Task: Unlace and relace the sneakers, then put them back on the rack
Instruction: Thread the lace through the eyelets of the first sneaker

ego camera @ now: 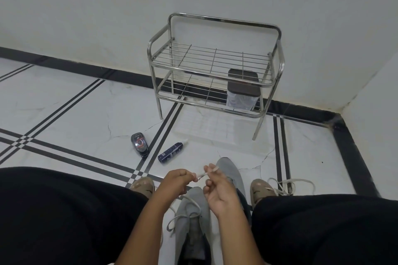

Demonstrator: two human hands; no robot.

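A grey sneaker [191,217] lies between my knees, toe pointing away, with a pale lace [183,216] partly threaded through its eyelets. A second grey sneaker [231,171] lies beyond it, partly hidden by my right hand. Just above the near sneaker's toe, my left hand [175,180] and my right hand [216,189] both pinch the tip of that lace between thumb and fingers. Another loose lace [286,186] lies on the floor at the right. The steel two-shelf rack [215,64] stands against the wall ahead, with no shoes on it.
A clear container with a dark lid [242,90] sits on the rack's lower shelf at the right. A black polish bottle [140,144] and a dark blue spray bottle [171,152] lie on the white tiled floor. My slippered feet [143,185] flank the sneakers.
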